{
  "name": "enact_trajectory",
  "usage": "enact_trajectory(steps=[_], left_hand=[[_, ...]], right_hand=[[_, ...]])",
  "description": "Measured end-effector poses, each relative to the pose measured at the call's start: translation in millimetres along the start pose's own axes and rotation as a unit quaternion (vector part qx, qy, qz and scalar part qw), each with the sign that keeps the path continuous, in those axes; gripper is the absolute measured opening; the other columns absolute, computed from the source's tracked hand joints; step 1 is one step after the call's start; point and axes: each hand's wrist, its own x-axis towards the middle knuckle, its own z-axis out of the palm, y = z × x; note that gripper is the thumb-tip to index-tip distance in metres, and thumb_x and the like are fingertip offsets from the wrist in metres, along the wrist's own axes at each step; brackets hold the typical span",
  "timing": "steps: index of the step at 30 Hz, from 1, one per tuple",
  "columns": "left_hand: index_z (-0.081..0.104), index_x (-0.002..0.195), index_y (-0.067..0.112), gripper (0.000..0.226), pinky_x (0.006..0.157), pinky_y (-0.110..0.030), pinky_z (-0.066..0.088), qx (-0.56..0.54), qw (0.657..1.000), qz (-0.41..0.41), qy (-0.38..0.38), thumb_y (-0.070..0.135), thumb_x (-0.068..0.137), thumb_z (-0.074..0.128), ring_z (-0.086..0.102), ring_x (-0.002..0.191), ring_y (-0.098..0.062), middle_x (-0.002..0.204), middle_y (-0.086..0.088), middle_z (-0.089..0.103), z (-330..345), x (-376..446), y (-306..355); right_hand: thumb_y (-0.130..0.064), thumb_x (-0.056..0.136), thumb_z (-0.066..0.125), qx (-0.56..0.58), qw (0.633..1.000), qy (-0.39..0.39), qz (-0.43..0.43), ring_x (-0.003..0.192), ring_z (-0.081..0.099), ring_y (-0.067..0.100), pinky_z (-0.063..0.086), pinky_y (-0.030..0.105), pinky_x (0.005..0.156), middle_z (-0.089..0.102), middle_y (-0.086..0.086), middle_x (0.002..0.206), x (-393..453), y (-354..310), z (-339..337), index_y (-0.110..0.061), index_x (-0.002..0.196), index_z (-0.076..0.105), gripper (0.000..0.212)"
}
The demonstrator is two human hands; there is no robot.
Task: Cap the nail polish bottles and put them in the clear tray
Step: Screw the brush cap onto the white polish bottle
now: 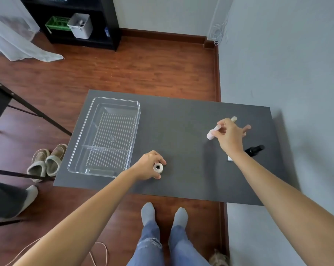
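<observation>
Looking down from the head view: left hand (150, 166) holds an open bottle (158, 167) upright on the dark table (181, 116), fingers wrapped round its sides, mouth facing up and uncapped. Right hand (230, 137) is well apart to the right, thumb and forefinger pinching a pale cap (213, 132) near its middle, other fingers spread loose. Cap is long, pinkish, tilted; whether a brush sticks out its hidden end, cannot tell. Another pale piece (233, 119) pokes out behind the right hand, unclear if cap or bottle. A black bottle (255, 149) lies on its side near the right wrist, and a white item (229, 158) sits half hidden under that wrist. Clear tray (137, 116) is at the table's left, nothing in it, just beside the left hand.

Judged step: bring cap over to the open bottle, screw on. No bottle is in the tray yet, so the task looks early.

Risks: open bottle could tip and spill if the left grip loosens or the cap knocks the neck off-centre. The pinch on the cap is light, so it could slip in transit. Right forearm sweeping left could roll the black bottle off the near edge.
</observation>
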Motion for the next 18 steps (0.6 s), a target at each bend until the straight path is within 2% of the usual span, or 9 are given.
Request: enact_trajectory(steps=[1,3,4,6,8,12,18], left_hand=[[0.069,0.112,0.015,0.046,0.092,-0.03,0.049,-0.005,1.0,-0.002,0.012,0.006,0.069,0.082,0.055,0.11,-0.02,0.12,-0.001,0.053,0.3,1.1,0.7],[0.07,0.112,0.013,0.044,0.096,-0.035,0.05,-0.024,0.999,-0.003,0.031,0.007,0.071,0.082,0.058,0.108,-0.021,0.118,-0.004,0.057,1.3,3.2,2.6],[0.07,0.112,0.013,0.043,0.096,-0.035,0.051,-0.031,0.999,0.0,0.038,0.008,0.071,0.082,0.059,0.107,-0.021,0.117,-0.005,0.058,1.6,4.5,4.2],[0.07,0.111,0.013,0.042,0.095,-0.035,0.051,-0.037,0.998,0.01,0.051,0.012,0.072,0.083,0.06,0.105,-0.021,0.114,-0.005,0.06,2.0,7.7,7.4],[0.07,0.109,0.014,0.04,0.093,-0.033,0.051,-0.041,0.997,0.018,0.064,0.015,0.072,0.083,0.06,0.102,-0.021,0.112,-0.004,0.061,2.0,11.8,11.9],[0.071,0.104,0.016,0.036,0.083,-0.024,0.048,-0.052,0.994,0.034,0.088,0.02,0.07,0.084,0.06,0.095,-0.018,0.105,-0.002,0.063,0.3,21.0,25.4],[0.07,0.105,0.018,0.034,0.074,-0.025,0.052,-0.109,0.989,0.015,0.101,0.023,0.074,0.08,0.064,0.083,-0.019,0.095,0.0,0.066,-7.5,30.1,46.0]], right_hand=[[-0.011,0.085,0.065,0.008,1.0,-0.004,0.004,0.11,0.056,0.026,0.022,0.051,0.113,0.071,0.0,0.086,-3.2,2.5,-1.3,-0.014,0.099,0.059,0.016],[-0.004,0.085,0.065,-0.004,1.0,0.003,0.024,0.119,0.048,0.029,0.036,0.042,0.105,0.068,0.015,0.102,-10.0,8.9,-3.9,-0.008,0.107,0.057,0.023],[-0.001,0.086,0.065,-0.028,0.999,0.003,0.043,0.123,0.046,0.031,0.042,0.038,0.099,0.061,0.022,0.116,-13.0,12.4,-4.3,-0.005,0.111,0.054,0.028],[0.0,0.087,0.065,-0.092,0.991,-0.019,0.094,0.126,0.047,0.034,0.046,0.042,0.095,0.044,0.023,0.14,-18.6,21.2,-3.8,0.0,0.128,0.044,0.046],[-0.009,0.09,0.064,-0.145,0.978,-0.048,0.143,0.12,0.051,0.037,0.045,0.044,0.094,0.044,0.023,0.137,-23.8,31.5,-1.9,0.003,0.138,0.031,0.06],[-0.025,0.092,0.064,-0.197,0.959,-0.083,0.187,0.113,0.056,0.039,0.047,0.041,0.087,0.054,0.027,0.124,-28.9,44.7,-0.5,0.008,0.122,0.046,0.048],[-0.021,0.094,0.059,-0.183,0.952,-0.099,0.224,0.103,0.062,0.038,0.045,0.035,0.07,0.061,0.024,0.115,-31.5,48.1,1.7,0.003,0.112,0.055,0.031]])
